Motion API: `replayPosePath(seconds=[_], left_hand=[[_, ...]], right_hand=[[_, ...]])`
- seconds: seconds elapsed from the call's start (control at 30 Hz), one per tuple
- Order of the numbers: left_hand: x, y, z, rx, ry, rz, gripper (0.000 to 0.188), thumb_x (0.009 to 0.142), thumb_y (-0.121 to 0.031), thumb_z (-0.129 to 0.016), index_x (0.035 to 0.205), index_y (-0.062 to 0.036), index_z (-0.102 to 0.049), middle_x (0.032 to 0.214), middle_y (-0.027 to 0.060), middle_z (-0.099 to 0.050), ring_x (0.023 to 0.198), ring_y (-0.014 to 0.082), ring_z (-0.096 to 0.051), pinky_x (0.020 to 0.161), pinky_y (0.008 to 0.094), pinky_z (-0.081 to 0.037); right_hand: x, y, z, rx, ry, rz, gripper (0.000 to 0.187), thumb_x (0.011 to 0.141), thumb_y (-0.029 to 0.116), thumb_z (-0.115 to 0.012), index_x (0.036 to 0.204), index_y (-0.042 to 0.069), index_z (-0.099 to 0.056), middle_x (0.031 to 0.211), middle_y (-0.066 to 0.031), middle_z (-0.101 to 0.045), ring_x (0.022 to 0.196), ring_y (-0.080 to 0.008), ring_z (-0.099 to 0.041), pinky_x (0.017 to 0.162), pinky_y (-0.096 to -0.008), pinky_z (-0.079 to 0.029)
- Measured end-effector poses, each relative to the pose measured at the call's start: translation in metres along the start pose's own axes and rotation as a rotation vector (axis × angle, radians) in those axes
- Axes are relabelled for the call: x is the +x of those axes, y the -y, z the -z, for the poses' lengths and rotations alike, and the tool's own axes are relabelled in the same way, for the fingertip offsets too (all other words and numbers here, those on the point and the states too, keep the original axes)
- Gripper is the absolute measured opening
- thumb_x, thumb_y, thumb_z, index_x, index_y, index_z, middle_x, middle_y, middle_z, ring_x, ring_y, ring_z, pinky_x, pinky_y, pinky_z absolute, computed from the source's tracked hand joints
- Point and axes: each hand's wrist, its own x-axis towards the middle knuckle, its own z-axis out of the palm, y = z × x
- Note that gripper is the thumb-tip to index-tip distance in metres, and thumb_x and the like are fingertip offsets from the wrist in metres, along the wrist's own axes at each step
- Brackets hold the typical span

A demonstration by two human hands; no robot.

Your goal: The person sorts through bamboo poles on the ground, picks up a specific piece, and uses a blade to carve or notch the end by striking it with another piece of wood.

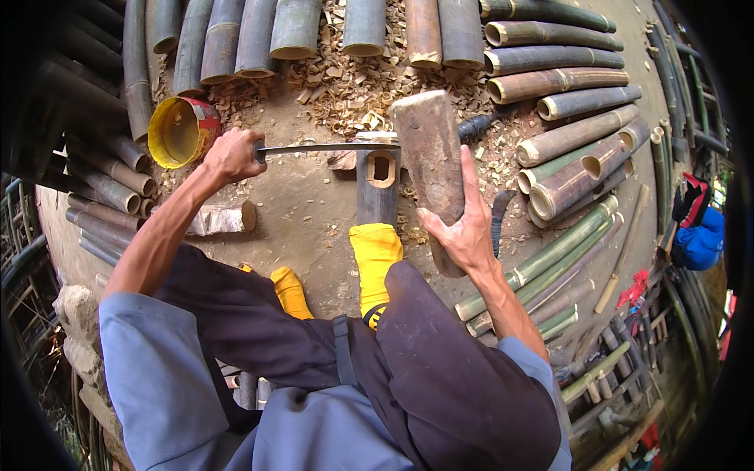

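My left hand (234, 157) is closed round the dark handle of a long knife (322, 147). Its blade runs level to the right, over the far end of a short bamboo section (377, 200). That section has a dark opening ringed by pale cut wood. My foot in a yellow sock (377, 247) rests at the near end of the bamboo. In my right hand (470, 235) is a heavy wooden mallet (428, 153), tilted, its thick end away from me. The mallet hides the blade's tip, so I cannot tell whether they touch.
Pale wood chips (353, 94) cover the ground ahead. Cut bamboo lengths (558, 82) lie around me. A yellow and red bucket (182, 132) lies tipped at the left, near a short log (224, 218). Right of the mallet are a black ridged handle (477, 125) and a dark curved blade (500, 216).
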Motion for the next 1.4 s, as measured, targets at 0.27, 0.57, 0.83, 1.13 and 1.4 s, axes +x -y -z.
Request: replayPosePath(seconds=[0.27, 0.57, 0.83, 1.13, 1.4], left_hand=[[0.009, 0.0, 0.005, -0.015, 0.086, 0.016, 0.024, 0.059, -0.017, -0.062, 0.074, 0.0019, -0.061, 0.063, 0.0232, -0.06, 0.062, 0.0391, -0.06, 0.065, 0.0444, -0.05], [0.012, -0.003, 0.005, -0.015, 0.083, -0.054, 0.022, 0.06, -0.016, -0.062, 0.073, 0.0013, -0.061, 0.064, 0.0226, -0.06, 0.061, 0.0392, -0.06, 0.063, 0.0449, -0.05], [0.006, 0.004, 0.004, -0.036, 0.117, -0.029, 0.022, 0.06, -0.014, -0.062, 0.075, 0.0022, -0.063, 0.062, 0.0214, -0.06, 0.059, 0.036, -0.061, 0.061, 0.0449, -0.05], [0.014, 0.009, -0.001, -0.003, 0.174, -0.058, 0.024, 0.059, -0.017, -0.063, 0.073, 0.0027, -0.062, 0.063, 0.0228, -0.059, 0.063, 0.0374, -0.062, 0.062, 0.0439, -0.05], [0.019, 0.007, -0.001, 0.024, 0.187, -0.07, 0.026, 0.057, -0.017, -0.063, 0.073, 0.0036, -0.062, 0.062, 0.023, -0.06, 0.062, 0.0377, -0.062, 0.062, 0.0448, -0.051]], right_hand=[[0.041, 0.02, 0.016, -0.184, 0.194, 0.022, 0.094, 0.071, 0.021, -0.071, 0.148, 0.019, -0.017, 0.122, -0.0286, -0.052, 0.105, -0.0402, -0.058, 0.092, -0.0428, -0.048], [0.048, -0.009, 0.001, -0.276, 0.236, 0.117, 0.094, 0.072, 0.029, -0.068, 0.148, 0.026, -0.013, 0.117, -0.0289, -0.054, 0.095, -0.0434, -0.06, 0.088, -0.0466, -0.049], [0.069, 0.057, 0.004, 0.004, -0.135, 0.461, 0.095, 0.074, 0.03, -0.071, 0.148, 0.019, -0.012, 0.132, -0.0235, -0.046, 0.11, -0.0376, -0.056, 0.095, -0.0424, -0.048], [0.076, 0.059, 0.02, -0.16, 0.111, 0.261, 0.09, 0.071, 0.027, -0.07, 0.146, 0.014, -0.022, 0.12, -0.0267, -0.055, 0.105, -0.0386, -0.059, 0.09, -0.0425, -0.05], [0.072, 0.011, -0.002, -0.199, 0.406, 0.087, 0.091, 0.07, 0.024, -0.07, 0.147, 0.023, -0.02, 0.123, -0.0278, -0.052, 0.11, -0.0414, -0.055, 0.091, -0.0464, -0.048]])
